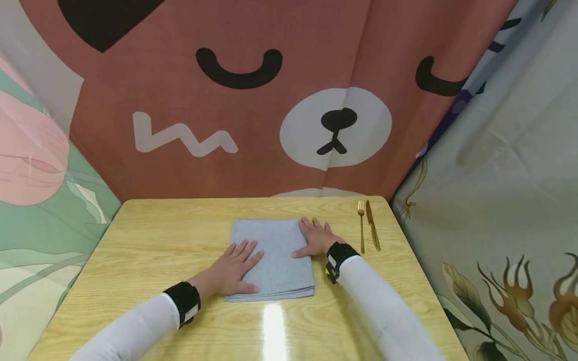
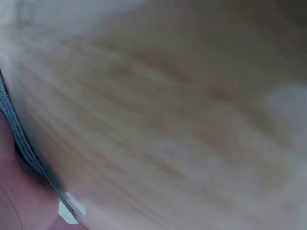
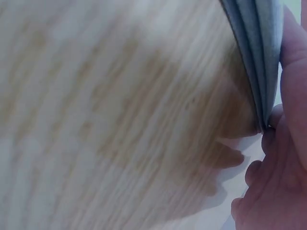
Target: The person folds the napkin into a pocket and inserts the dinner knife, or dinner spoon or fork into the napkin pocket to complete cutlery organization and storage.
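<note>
A folded grey-blue cloth lies flat on the wooden table, its stacked layers showing along the front edge. My left hand rests on its left side with fingers spread and straight, the thumb near the front edge. On the right edge lies my right hand, its fingers extended toward the far right corner and the thumb on the cloth. In the right wrist view the cloth's layered edge stands beside the fingers. The left wrist view catches a strip of cloth edge next to the hand.
A gold fork and a gold knife lie side by side at the table's far right, beyond my right hand. The wooden table meets a printed curtain at the back. Patterned fabric hangs along the right side.
</note>
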Available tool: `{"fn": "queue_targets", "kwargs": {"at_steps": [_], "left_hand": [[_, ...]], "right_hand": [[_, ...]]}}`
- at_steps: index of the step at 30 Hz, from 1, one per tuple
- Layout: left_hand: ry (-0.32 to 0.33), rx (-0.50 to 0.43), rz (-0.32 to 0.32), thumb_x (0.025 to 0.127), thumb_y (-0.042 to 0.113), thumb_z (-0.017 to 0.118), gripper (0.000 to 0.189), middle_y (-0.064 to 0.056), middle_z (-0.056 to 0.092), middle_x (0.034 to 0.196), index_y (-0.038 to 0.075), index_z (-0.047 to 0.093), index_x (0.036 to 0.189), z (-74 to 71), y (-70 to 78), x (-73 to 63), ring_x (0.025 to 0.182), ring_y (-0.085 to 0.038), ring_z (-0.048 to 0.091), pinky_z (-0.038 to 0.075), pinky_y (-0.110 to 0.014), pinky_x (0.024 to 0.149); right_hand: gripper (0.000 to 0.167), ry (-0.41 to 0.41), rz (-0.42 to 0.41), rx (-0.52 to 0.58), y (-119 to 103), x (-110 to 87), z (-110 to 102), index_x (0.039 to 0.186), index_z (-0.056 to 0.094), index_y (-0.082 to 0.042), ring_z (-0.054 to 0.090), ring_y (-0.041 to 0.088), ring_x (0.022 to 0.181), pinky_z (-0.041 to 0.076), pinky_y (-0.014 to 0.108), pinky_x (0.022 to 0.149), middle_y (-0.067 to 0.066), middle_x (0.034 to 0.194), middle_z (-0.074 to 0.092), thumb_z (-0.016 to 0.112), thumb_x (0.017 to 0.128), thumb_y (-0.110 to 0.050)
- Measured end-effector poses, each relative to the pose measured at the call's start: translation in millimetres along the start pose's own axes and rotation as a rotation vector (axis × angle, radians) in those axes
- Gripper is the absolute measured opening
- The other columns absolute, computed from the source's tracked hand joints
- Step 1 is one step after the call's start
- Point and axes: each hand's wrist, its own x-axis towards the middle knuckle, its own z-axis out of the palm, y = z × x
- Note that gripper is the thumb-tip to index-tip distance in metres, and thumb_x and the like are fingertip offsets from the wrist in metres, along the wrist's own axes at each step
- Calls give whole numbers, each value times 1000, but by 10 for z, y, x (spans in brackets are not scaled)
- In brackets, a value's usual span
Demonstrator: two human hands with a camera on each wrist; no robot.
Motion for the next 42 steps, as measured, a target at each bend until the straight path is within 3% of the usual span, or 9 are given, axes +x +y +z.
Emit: {"fn": "queue_targets", "kwargs": {"at_steps": [5, 15, 28, 42], "left_hand": [[-5, -7, 16, 80, 97, 33, 112, -8, 1, 176, 30, 8, 166, 49, -11, -24, 162, -36, 4, 11, -64, 126], [-17, -27, 17, 81, 96, 33, 111, -5, -2, 176, 31, 5, 166, 49, 9, -76, 163, -34, 1, 9, -62, 127], [0, -47, 20, 77, 96, 44, 116, -8, 6, 175, 27, 13, 166, 35, 8, -66, 162, -37, 6, 13, -63, 126], [-18, -60, 15, 75, 98, 45, 119, -7, 6, 175, 28, 14, 166, -12, 18, -93, 162, -36, 7, 12, -63, 126]], "right_hand": [[132, -10, 20, 31, 57, 28, 8, 167, 2, -22, -4, 37, 162, 0, 67, 126, 0, 176, -1, 69, 72, -84], [130, -2, 27, 38, 74, -1, 5, 167, 2, -26, -5, 41, 161, 2, 70, 124, 3, 176, -3, 68, 73, -85], [134, -18, 55, 47, 130, 74, 68, 165, -4, -34, -10, 36, 162, 1, 69, 125, -2, 175, -9, 65, 67, -92], [130, 0, 35, 68, 91, 9, 31, 166, 1, -30, -8, 38, 162, 1, 70, 125, 1, 176, -6, 68, 71, -87]]}}
